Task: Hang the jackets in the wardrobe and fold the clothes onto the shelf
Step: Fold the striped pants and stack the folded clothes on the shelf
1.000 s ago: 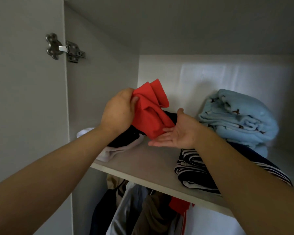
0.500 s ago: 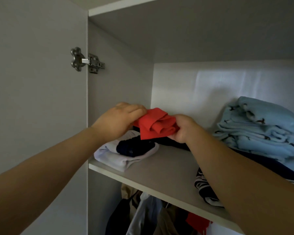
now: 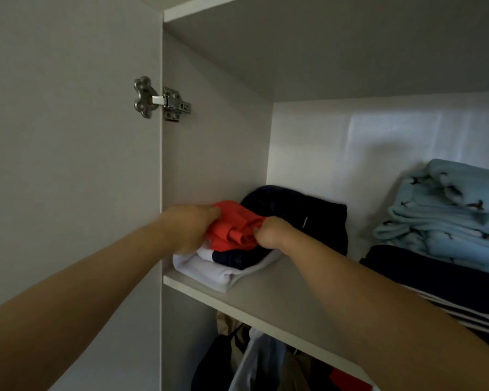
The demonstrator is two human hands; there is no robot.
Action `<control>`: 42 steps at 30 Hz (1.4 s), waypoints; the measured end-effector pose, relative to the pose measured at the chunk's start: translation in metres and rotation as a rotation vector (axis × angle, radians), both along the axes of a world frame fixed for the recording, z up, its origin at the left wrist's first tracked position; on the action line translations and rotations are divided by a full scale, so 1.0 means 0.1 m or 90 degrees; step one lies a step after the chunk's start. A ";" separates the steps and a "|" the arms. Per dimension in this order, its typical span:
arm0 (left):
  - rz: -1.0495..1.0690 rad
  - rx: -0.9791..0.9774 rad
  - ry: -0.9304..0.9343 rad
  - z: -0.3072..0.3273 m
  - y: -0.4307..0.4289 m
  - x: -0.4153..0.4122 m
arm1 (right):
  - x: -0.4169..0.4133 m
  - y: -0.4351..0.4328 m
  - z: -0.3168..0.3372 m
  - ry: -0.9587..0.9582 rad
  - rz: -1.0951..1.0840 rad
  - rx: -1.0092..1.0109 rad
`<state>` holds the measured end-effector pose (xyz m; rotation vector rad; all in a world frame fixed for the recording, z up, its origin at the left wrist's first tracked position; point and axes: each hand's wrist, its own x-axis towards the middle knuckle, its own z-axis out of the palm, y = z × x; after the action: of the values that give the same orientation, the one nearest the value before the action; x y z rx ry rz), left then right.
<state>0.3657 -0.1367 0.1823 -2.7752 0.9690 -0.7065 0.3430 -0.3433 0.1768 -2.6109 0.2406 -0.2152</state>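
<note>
A folded red garment [image 3: 232,230] lies on top of a white and navy folded garment [image 3: 226,266] at the left end of the wardrobe shelf [image 3: 277,294]. My left hand [image 3: 189,227] grips the red garment's left side, my right hand [image 3: 271,232] pinches its right edge with curled fingers. Behind it sits a dark navy folded garment [image 3: 302,210]. Below the shelf, hanging jackets [image 3: 254,359] show their shoulders.
The open wardrobe door [image 3: 68,165] with a metal hinge [image 3: 158,100] stands at the left. On the shelf's right end a light blue patterned blanket [image 3: 449,213] rests on a navy striped folded garment [image 3: 446,283]. A bare stretch of shelf lies between the two piles.
Both hands have lowered the red garment from the air onto the white and navy pile. My right hand, flat beneath it a second ago, has curled onto its edge.
</note>
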 end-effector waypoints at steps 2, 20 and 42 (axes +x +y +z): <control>0.017 -0.002 0.075 0.12 -0.03 0.01 | -0.09 -0.03 0.06 -0.033 -0.015 -0.069; -0.456 -0.270 0.292 -0.25 -2.25 -1.13 | -1.93 -1.42 0.46 -0.008 -0.287 -0.229; -0.457 -0.121 0.317 -0.59 -2.22 -0.99 | -2.30 -1.39 -0.47 0.085 -0.374 -0.352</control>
<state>0.2666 -0.3584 0.1230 -2.7865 2.1487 -0.1429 0.1131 -0.4819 0.1297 -3.0248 1.1419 -0.3466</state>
